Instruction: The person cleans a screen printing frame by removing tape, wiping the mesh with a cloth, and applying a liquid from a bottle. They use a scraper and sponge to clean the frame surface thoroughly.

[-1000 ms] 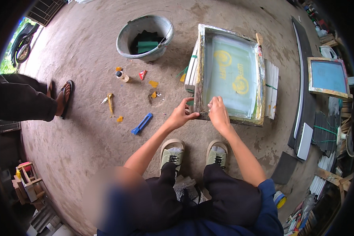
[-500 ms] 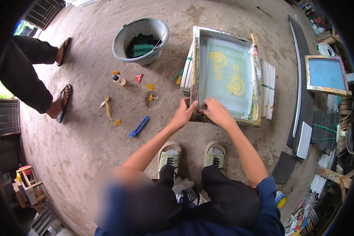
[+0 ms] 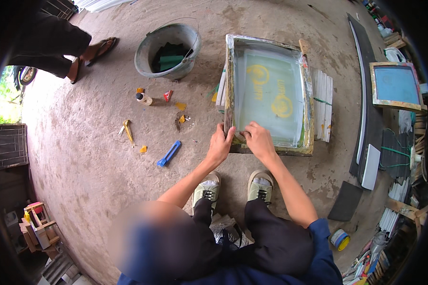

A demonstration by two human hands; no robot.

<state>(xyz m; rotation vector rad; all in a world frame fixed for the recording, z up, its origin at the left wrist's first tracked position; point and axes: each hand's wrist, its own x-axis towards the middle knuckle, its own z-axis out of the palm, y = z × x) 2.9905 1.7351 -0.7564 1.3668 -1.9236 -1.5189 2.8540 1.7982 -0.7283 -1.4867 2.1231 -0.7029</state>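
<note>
We press the wooden-framed printing screen with yellow motifs [image 3: 269, 95] flat: left hand [image 3: 219, 146] clasping its near corner, right hand [image 3: 257, 140] open-fingered, gripping nothing, on the mesh.

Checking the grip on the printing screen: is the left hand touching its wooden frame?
Touching. The head view shows the left hand with fingers wrapped over the near left corner of the screen frame, no gap visible.

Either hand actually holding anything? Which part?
Both hands are on the screen-printing frame at its near-left corner: left hand grips the edge, right hand presses on the near rail.
</note>
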